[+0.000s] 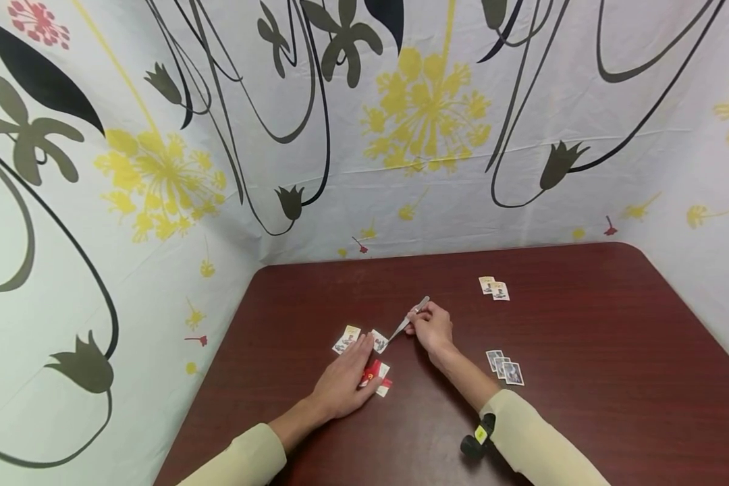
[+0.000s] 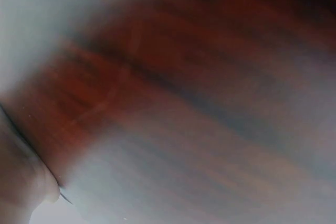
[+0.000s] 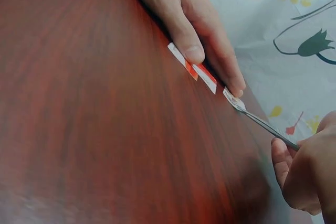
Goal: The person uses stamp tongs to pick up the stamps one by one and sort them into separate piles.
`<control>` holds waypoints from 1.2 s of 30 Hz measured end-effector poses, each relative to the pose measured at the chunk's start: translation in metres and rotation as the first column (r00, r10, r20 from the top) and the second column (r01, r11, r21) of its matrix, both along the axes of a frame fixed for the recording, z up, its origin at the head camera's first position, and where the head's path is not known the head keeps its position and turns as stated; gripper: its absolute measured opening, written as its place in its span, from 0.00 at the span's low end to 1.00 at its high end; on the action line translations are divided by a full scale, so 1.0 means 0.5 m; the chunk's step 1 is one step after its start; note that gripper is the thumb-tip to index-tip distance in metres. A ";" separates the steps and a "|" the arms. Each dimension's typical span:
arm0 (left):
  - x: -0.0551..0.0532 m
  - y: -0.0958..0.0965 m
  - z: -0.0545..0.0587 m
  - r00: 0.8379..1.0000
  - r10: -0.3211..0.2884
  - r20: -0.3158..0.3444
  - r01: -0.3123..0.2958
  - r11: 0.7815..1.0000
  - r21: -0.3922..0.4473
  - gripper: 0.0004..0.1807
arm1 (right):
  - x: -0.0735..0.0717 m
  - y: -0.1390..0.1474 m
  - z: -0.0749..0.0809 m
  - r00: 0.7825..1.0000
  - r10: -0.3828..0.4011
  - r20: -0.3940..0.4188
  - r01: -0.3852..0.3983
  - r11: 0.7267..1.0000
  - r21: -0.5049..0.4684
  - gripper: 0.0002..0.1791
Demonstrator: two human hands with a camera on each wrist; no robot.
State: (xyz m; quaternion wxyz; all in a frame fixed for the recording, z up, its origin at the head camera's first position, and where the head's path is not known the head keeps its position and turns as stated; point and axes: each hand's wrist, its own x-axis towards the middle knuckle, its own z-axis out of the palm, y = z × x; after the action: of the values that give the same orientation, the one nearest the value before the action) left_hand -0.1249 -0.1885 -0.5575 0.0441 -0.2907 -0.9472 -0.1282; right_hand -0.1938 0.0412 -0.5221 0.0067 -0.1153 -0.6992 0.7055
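Note:
My right hand (image 1: 433, 329) pinches a pair of metal tweezers (image 1: 400, 329), whose tips meet the edge of a small pictured stamp (image 1: 379, 342). Lying flat with fingers extended, my left hand (image 1: 343, 383) touches that stamp at its fingertips. Its thumb rests over red-and-white stamps (image 1: 384, 388), partly hidden beneath the hand. Beside the left fingers lie more stamps (image 1: 347, 339), overlapping. The right wrist view shows the tweezers (image 3: 269, 127) at the stamp (image 3: 231, 98), close to the left fingertips. The left wrist view is blurred, with a bit of skin at its lower left.
On the dark red table (image 1: 425, 432), an overlapping pair of stamps (image 1: 494, 289) lies at the back right. Several greyish stamps (image 1: 505, 368) overlap nearer, right of the right forearm. A black strapped device (image 1: 478, 437) sits at the right sleeve. Patterned cloth (image 1: 364, 155) surrounds the table.

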 end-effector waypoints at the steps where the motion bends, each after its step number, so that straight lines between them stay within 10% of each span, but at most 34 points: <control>1: 0.000 0.000 0.000 1.000 -0.004 -0.005 0.004 1.000 0.001 0.45 | 0.003 -0.001 0.000 1.000 0.012 0.003 -0.012 1.000 -0.010 0.02; 36: 0.000 -0.001 0.001 1.000 -0.006 0.004 0.006 1.000 0.001 0.46 | -0.032 -0.025 -0.010 0.991 -0.131 -0.033 0.128 0.988 -0.088 0.03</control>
State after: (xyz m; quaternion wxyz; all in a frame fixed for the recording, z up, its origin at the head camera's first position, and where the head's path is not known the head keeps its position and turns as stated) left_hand -0.1248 -0.1890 -0.5569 0.0422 -0.2932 -0.9463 -0.1293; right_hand -0.2096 0.0289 -0.5273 0.0609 -0.1470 -0.6591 0.7351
